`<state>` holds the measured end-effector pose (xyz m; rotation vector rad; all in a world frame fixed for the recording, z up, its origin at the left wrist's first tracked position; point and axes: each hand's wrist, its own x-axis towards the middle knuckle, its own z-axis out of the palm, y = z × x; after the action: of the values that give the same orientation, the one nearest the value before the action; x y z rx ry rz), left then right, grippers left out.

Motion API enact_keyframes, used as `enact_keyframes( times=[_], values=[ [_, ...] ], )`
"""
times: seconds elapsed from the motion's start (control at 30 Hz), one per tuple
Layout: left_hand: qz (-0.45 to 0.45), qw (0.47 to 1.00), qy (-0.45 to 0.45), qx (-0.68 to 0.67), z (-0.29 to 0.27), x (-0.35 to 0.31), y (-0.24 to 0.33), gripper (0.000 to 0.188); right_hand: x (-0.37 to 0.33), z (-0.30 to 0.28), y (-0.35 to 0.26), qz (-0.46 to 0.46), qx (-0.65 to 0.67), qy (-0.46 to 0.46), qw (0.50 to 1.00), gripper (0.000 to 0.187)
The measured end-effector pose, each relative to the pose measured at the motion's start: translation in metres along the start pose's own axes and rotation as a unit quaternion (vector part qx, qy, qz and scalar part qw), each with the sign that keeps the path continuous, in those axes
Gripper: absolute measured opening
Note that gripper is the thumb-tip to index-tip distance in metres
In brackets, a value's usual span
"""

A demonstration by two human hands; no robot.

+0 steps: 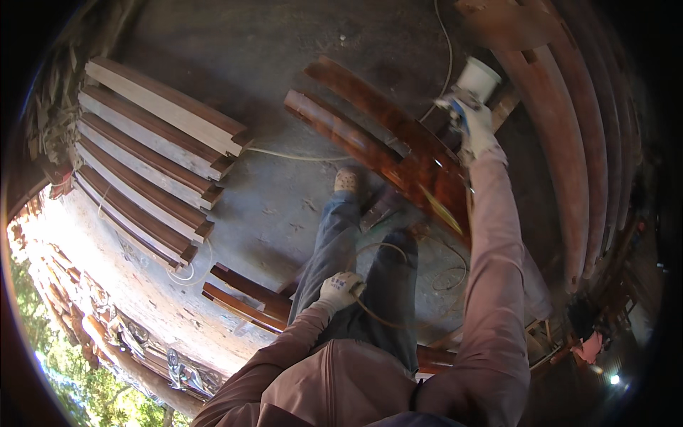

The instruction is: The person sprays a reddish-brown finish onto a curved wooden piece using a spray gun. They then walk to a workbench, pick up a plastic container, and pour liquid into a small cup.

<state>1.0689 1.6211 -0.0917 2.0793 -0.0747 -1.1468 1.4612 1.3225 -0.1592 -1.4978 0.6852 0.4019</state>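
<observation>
My right hand [475, 129], in a pale glove, is closed round a spray gun [455, 103] with a white cup [479, 78] on it. The arm stretches far forward, over glossy reddish-brown wooden beams [356, 142] that lie in front of me to the right. Near my left thigh my left hand [340, 290], also gloved, is closed round a thin yellowish hose [370, 311]. The hose loops in front of my legs; part of its run is hidden.
Several beams with brown faces and pale sides [146, 135] lie in a row at left. Long curved reddish boards [562, 121] stand along the right. Shorter brown pieces [245, 299] lie by my left leg. Another hose [299, 155] crosses the grey floor [263, 206].
</observation>
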Motion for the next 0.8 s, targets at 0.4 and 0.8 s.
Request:
enact_keyframes(
  times=[0.4, 0.8],
  values=[
    [-0.005, 1.0, -0.001, -0.017, -0.009, 0.002, -0.008, 0.021, -0.097, 0.08, 0.017, -0.131, -0.141, -0.039, 0.981, 0.029],
    [-0.012, 0.999, -0.034, 0.027, 0.006, -0.01, -0.016, 0.024, -0.185, 0.173, 0.111, -0.114, -0.044, 0.065, 0.99, 0.037]
  ],
)
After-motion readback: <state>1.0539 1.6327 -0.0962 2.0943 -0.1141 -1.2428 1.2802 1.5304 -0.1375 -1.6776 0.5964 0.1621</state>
